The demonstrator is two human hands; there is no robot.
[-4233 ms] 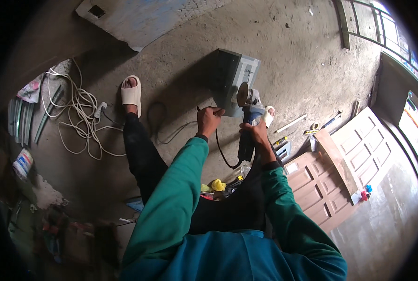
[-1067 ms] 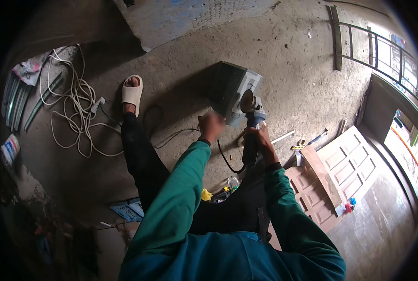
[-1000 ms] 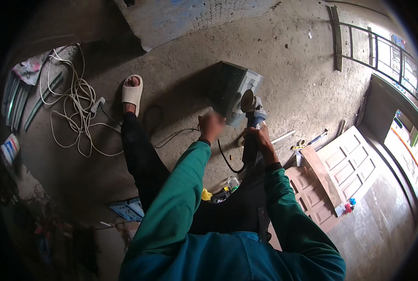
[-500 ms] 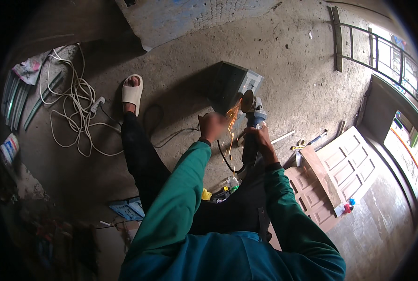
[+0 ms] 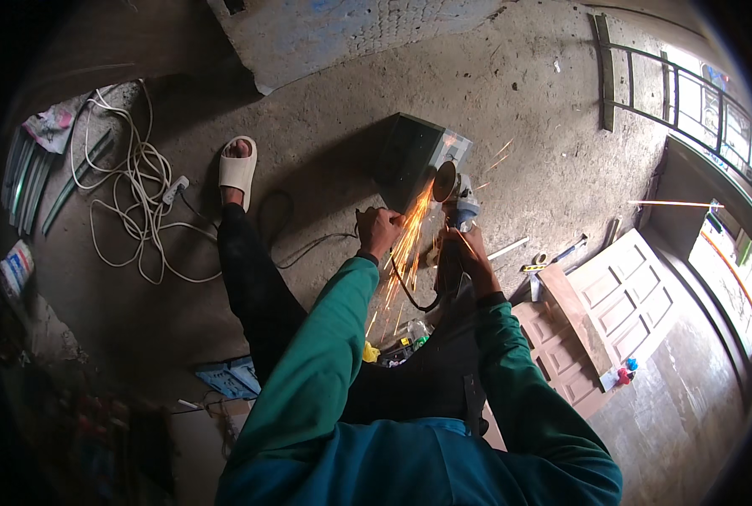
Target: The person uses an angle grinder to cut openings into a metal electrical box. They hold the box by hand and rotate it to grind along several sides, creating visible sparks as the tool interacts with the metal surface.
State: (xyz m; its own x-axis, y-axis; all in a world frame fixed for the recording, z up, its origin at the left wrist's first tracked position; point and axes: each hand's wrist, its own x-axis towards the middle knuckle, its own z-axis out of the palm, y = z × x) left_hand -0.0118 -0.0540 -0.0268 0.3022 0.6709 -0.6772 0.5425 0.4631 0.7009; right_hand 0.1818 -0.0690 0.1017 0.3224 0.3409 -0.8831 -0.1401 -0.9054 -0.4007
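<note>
Right hand (image 5: 470, 250): fingers wrapped fully round the body of an angle grinder (image 5: 458, 211), no slack in the grip. Left hand (image 5: 379, 231): fingers curled in; can't tell if they have hold of anything.

Grinder disc (image 5: 445, 180) is just beyond the right grip, up against the lighter face of a grey metal box (image 5: 404, 156). Box sits on the floor beyond both hands, its near end close to the left fingertips. Orange sparks (image 5: 409, 238) stream off the disc, passing between the hands toward the person. Black cord (image 5: 405, 289) loops from the grinder's tail, nearer than the left hand.

Surface: rough, pitted grey concrete floor (image 5: 536, 110), dusty with small debris; smoother and shinier nearer and right of the right hand. Shadow pools left of the box.

Room: left of the left hand, a sandalled foot (image 5: 238, 173), then tangled white cable (image 5: 144, 198) with a socket block (image 5: 175, 190), metal strips (image 5: 30, 187) farther out. Right of the right hand, a pale rod (image 5: 509, 248), then panelled doors (image 5: 633, 282) with a plank (image 5: 574, 316) across them. Far beyond, right: barred metal frame (image 5: 671, 80) by bright openings. Beyond the box, left: worn slab (image 5: 334, 42) with bluish stains. Nearer than the hands: yellow bag (image 5: 371, 352), blue case (image 5: 234, 377).
</note>
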